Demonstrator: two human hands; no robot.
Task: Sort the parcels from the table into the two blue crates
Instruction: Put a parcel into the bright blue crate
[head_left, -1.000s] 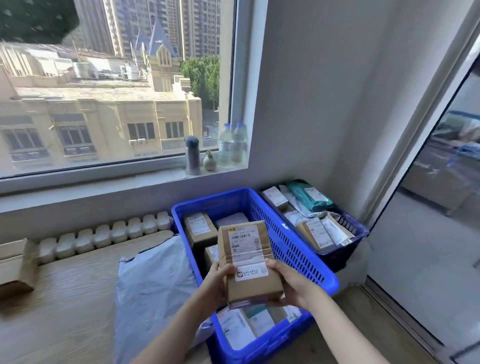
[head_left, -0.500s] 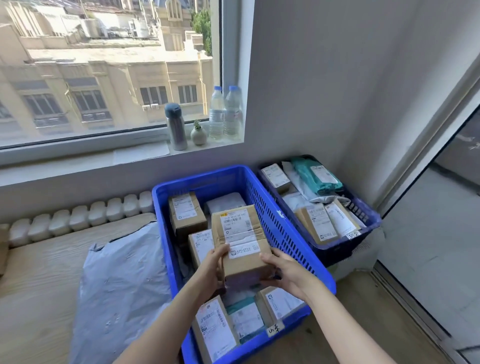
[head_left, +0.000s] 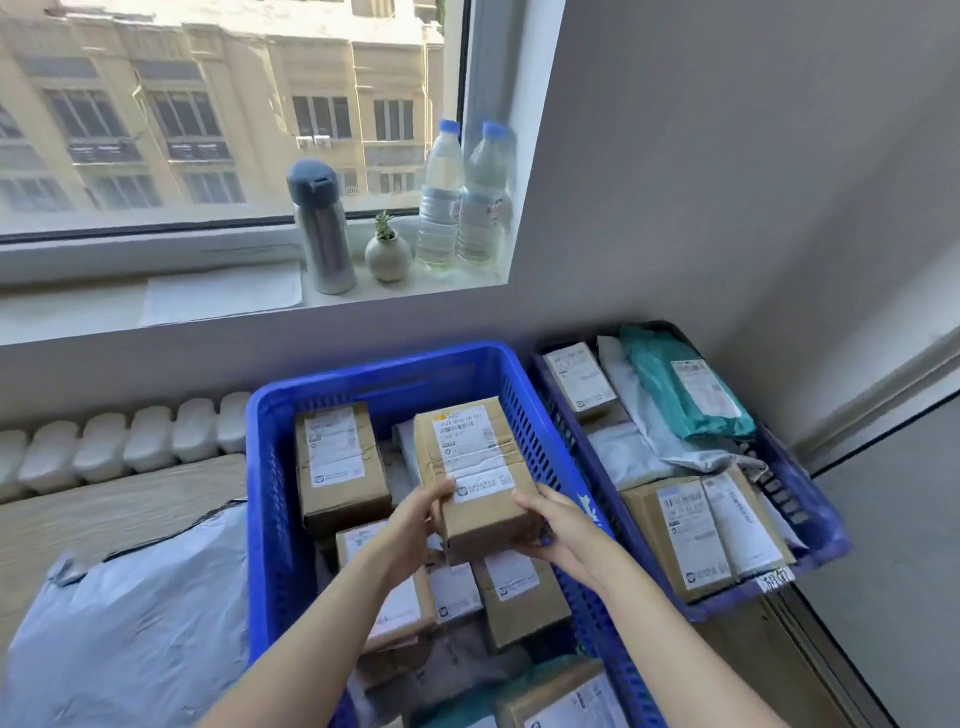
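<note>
A brown cardboard parcel (head_left: 475, 470) with white labels is held over the near bright blue crate (head_left: 265, 467). My left hand (head_left: 415, 519) grips its near left corner and my right hand (head_left: 558, 525) grips its near right side. Inside that crate lie several labelled cardboard boxes, one (head_left: 337, 462) at the far left. The second, darker blue crate (head_left: 810, 499) stands to the right and holds boxes, white mailers and a teal mailer (head_left: 680, 389). A large grey plastic mailer (head_left: 130, 623) lies on the wooden table (head_left: 104, 509) at the left.
The window sill carries a steel flask (head_left: 322, 228), a small potted plant (head_left: 387, 252) and two water bottles (head_left: 462, 197). A white radiator (head_left: 119, 441) runs behind the table. A grey wall corner stands right of the crates, with floor beyond.
Both hands have carried the cardboard parcel forward and down into the near blue crate. The view has tilted down and closer to the crates.
</note>
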